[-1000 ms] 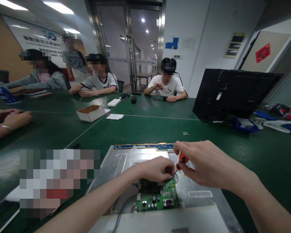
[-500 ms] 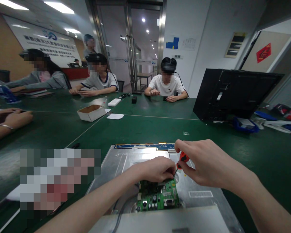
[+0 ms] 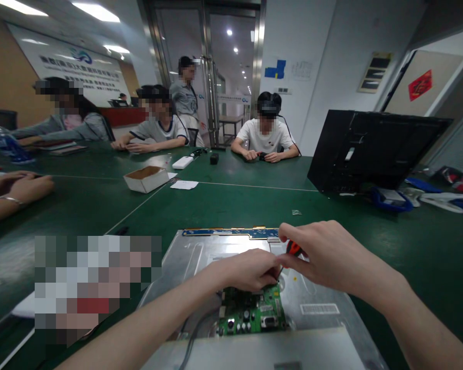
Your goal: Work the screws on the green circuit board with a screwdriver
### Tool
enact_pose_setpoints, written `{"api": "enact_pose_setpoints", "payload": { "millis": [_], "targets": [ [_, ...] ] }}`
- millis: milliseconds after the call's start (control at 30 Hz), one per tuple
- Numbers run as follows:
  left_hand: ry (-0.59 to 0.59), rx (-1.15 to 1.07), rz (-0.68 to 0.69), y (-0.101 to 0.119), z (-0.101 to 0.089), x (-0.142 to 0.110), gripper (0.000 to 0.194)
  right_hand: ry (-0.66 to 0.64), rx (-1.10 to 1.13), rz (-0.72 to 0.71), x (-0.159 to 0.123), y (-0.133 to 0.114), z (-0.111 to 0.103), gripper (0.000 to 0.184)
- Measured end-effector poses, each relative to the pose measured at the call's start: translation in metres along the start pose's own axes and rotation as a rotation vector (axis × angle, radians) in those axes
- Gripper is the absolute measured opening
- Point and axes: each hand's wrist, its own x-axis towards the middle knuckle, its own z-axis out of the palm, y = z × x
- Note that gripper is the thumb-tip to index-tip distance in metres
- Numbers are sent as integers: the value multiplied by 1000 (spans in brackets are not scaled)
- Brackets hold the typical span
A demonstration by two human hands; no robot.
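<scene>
My right hand (image 3: 320,257) is closed round the red and black handle of a screwdriver (image 3: 293,248). Its thin shaft slants down to the far right corner of a green circuit board (image 3: 250,313). Beside that tip, my left hand (image 3: 250,270) has its fingers bent and pressed together over the board's far edge; whatever they pinch is hidden. The board lies on the silver metal back of a flat panel (image 3: 320,293), and a narrow blue circuit strip (image 3: 224,233) runs along the panel's far edge. A grey cable (image 3: 191,339) curves past the board's left side.
Ahead stand an open white box (image 3: 146,180) and a white paper (image 3: 184,185). A black monitor (image 3: 374,149) stands at the right, with a blue tray (image 3: 391,199) by its foot. Co-workers sit round the green table (image 3: 235,203); another person's hands (image 3: 27,187) rest at the left.
My right thumb has shifted across the screwdriver handle, and less of its red shows. My left hand stays put. Behind the table, a standing person has moved rightward.
</scene>
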Motion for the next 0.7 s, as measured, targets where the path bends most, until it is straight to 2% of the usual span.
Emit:
{"api": "enact_pose_setpoints", "payload": {
  "millis": [100, 233, 467, 600, 700],
  "targets": [
    [-4, 23, -5, 3, -2, -1, 7, -3, -18, 4, 0, 1, 0, 8],
    [-4, 50, -13, 6, -4, -1, 8, -11, 36, -9, -1, 1, -2, 17],
    [20, 87, -11, 8, -2, -3, 9, -33, -16, 33, 0, 1, -3, 10],
    [38, 132, -7, 9, -2, -3, 9, -24, 66, -2, -2, 0, -4, 18],
    [49, 162, -2, 10, -2, -3, 10, -24, 65, -3, -2, 1, -3, 12]
  ]
}}
